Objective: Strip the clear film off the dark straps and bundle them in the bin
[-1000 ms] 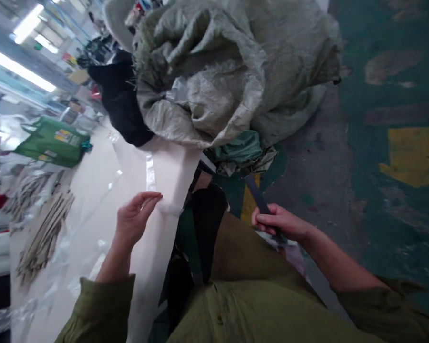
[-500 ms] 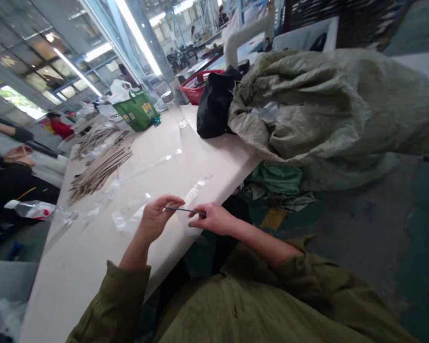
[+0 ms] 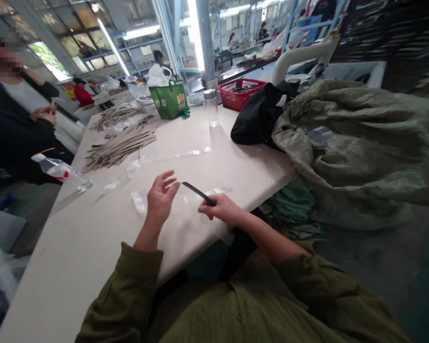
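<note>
My right hand (image 3: 219, 208) is closed round one end of a thin, flat black strip (image 3: 196, 190), which slants up and left over the table's near edge. Just left of the strip's free end is my left hand (image 3: 161, 193), its fingers apart and nothing in them. Beneath both hands lies the pale table (image 3: 110, 252). A clear plastic sleeve (image 3: 138, 202) rests by my left wrist, and another clear plastic piece (image 3: 223, 190) lies behind the strip. Farther off is a pile of grey-brown strips (image 3: 123, 147).
A plastic bottle (image 3: 62, 171) lies on the left edge near a standing person (image 3: 21, 109). Towards the back stand a green bag (image 3: 169, 101), a glass bottle (image 3: 211, 108) and a red basket (image 3: 236, 97). A black bag (image 3: 255, 116) and a big woven sack (image 3: 364, 138) fill the right.
My left hand has let go of the strip's end and opened. The strip now tilts upward in my right hand. The view has shifted, showing more of the person at left.
</note>
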{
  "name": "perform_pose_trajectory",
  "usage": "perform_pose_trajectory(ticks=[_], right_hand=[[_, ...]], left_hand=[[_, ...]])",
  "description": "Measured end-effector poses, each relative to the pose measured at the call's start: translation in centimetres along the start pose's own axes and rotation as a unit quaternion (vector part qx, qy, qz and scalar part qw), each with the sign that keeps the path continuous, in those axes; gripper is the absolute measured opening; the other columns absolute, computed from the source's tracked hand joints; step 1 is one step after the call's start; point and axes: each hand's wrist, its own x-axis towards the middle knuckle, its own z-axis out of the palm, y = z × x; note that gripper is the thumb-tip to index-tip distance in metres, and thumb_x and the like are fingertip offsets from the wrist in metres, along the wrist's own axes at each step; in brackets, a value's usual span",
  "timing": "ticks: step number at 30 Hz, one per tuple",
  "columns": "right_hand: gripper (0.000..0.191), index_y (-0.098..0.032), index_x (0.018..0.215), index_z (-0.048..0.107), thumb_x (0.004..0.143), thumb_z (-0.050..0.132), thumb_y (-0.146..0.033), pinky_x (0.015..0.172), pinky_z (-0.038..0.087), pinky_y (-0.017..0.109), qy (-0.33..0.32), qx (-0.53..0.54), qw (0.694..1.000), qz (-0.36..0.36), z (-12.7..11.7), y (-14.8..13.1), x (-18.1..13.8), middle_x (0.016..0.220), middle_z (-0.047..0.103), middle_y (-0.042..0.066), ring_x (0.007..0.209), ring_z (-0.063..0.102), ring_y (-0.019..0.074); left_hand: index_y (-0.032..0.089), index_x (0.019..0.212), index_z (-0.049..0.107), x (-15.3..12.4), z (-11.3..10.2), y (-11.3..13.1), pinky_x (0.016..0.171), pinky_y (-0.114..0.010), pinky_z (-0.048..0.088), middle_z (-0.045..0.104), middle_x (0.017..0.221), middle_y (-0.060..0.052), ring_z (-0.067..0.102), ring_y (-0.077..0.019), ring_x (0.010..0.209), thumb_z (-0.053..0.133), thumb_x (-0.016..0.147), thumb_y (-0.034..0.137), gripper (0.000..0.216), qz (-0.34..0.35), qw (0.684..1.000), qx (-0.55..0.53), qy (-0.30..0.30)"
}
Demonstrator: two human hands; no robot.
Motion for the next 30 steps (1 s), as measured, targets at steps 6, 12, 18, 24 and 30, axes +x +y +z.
perform_pose_trajectory(ticks=[6, 12, 18, 24, 30], right_hand=[[0.024, -0.014, 0.073, 0.064, 0.073, 0.067, -0.037, 0.052, 0.029, 0.024, 0.021, 0.020, 0.999, -0.026, -0.9, -3.6, 2.1, 0.051, 0.054, -0.005, 0.049, 0.039, 0.0071], [0.022, -0.013, 0.074, 0.065, 0.072, 0.067, -0.035, 0.049, 0.028, 0.023, 0.013, 0.016, 0.999, -0.046, 0.5, -5.5, 3.6, 0.052, 0.055, -0.004, 0.050, 0.040, 0.0070], [0.021, -0.014, 0.077, 0.065, 0.074, 0.065, -0.035, 0.044, 0.024, 0.022, 0.001, 0.027, 0.998, -0.063, 1.4, -6.0, 4.4, 0.052, 0.054, -0.005, 0.044, 0.034, 0.0055], [0.028, -0.014, 0.088, 0.064, 0.082, 0.059, -0.041, 0.040, 0.019, 0.022, 0.030, 0.054, 0.997, -0.051, 0.2, -5.6, 3.5, 0.055, 0.057, -0.004, 0.041, 0.030, 0.0053], [0.045, -0.013, 0.084, 0.063, 0.089, 0.048, -0.056, 0.039, 0.021, 0.022, -0.025, 0.038, 0.999, 0.016, -0.7, -2.6, -1.9, 0.057, 0.058, -0.001, 0.039, 0.035, 0.0059]], left_hand=[[0.019, 0.095, 0.074, -4.4, -2.0, -1.0, 0.074, -0.028, 0.052, 0.074, 0.091, -0.005, 0.067, -0.0184, 0.078, 0.072, 0.077, 0.046, 0.032, -0.120, 0.984, 0.046, -0.121], [0.021, 0.098, 0.077, -6.9, 0.6, -2.0, 0.068, -0.030, 0.048, 0.075, 0.082, -0.005, 0.064, -0.0200, 0.072, 0.071, 0.077, 0.044, 0.032, -0.145, 0.967, 0.058, -0.199], [0.022, 0.090, 0.079, -7.2, 1.8, -2.7, 0.075, -0.033, 0.049, 0.076, 0.084, -0.006, 0.066, -0.0227, 0.076, 0.071, 0.076, 0.038, 0.022, -0.166, 0.972, 0.009, -0.169], [0.017, 0.075, 0.076, -8.1, 2.0, -2.3, 0.070, -0.025, 0.048, 0.071, 0.074, -0.004, 0.060, -0.0136, 0.069, 0.076, 0.072, 0.040, 0.024, -0.272, 0.941, -0.167, -0.117], [0.015, 0.069, 0.070, -8.0, 1.2, -1.8, 0.068, -0.023, 0.052, 0.067, 0.068, 0.000, 0.061, -0.0098, 0.065, 0.091, 0.053, 0.033, 0.032, -0.357, 0.861, -0.361, -0.007]])
